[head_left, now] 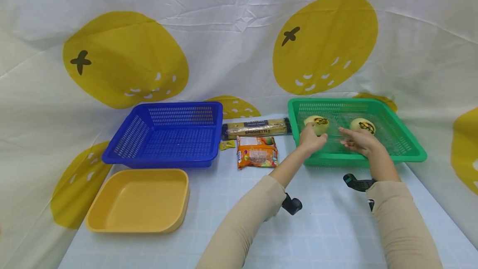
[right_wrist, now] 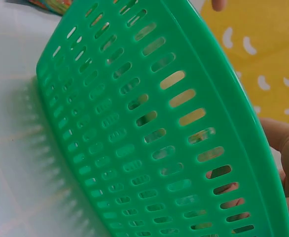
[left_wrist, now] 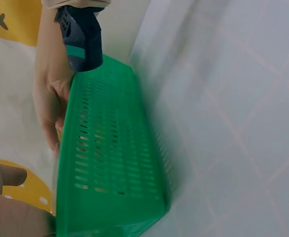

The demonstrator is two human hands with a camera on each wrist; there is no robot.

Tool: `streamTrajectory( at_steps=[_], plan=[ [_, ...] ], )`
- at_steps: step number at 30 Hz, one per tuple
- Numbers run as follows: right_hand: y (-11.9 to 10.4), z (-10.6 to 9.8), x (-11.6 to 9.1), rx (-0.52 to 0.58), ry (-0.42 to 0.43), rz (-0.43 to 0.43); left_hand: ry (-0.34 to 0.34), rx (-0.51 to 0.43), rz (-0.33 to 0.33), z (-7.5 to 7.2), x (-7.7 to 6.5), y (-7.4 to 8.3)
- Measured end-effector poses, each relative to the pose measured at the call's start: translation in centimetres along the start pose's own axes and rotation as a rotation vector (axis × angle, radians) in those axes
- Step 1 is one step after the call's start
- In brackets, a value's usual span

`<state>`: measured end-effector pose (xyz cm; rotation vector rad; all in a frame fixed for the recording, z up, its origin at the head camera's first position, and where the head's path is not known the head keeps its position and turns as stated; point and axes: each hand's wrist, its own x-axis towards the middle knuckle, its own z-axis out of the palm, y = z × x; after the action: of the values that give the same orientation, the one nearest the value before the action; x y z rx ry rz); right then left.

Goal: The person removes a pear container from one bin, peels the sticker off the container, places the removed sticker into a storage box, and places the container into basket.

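Note:
In the green basket (head_left: 412,152) lie two round, pale yellow-green objects with dark patterned labels, the left one (head_left: 311,120) and the right one (head_left: 357,123). Clear plastic packaging (head_left: 336,121) shows around them. My left hand (head_left: 313,139) reaches over the basket's near rim, its fingers overlapping the left round object and its thumb pointing right. Just before the right round object, my right hand (head_left: 359,141) has its loosely bent fingers pointing left at the clear plastic. The basket wall (right_wrist: 134,123) hides most of the right hand (right_wrist: 287,158) in the right wrist view.
Left of the basket lie a spaghetti pack (head_left: 257,128), an orange food packet (head_left: 257,152) and a small yellow sachet (head_left: 227,145). A blue basket (head_left: 164,162) stands at the back left, with a yellow tub (head_left: 149,200) in front of it. A patterned cloth hangs behind.

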<state>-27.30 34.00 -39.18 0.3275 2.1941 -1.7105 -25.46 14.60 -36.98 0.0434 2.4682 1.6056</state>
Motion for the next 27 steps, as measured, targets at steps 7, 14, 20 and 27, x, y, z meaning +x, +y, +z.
streamTrajectory(
  at_steps=[7, 14, 20, 27],
  plan=[
    [0.0, -0.3, -0.1, -0.001, -0.02, -0.028, 0.012, -0.083, 0.029, 0.0, 0.3, -1.2],
    [-0.2, -0.3, -0.7, 0.079, -0.034, -0.034, 0.114, -0.194, -0.026, 0.0, 0.2, -1.5],
    [-0.1, -0.4, -0.9, 0.194, -0.051, -0.105, 0.184, -0.308, -0.014, -0.2, 0.1, -1.8],
    [0.1, -0.4, -0.9, 0.319, -0.057, -0.216, 0.216, -0.388, 0.048, -0.2, 0.1, -2.2]
  ],
)
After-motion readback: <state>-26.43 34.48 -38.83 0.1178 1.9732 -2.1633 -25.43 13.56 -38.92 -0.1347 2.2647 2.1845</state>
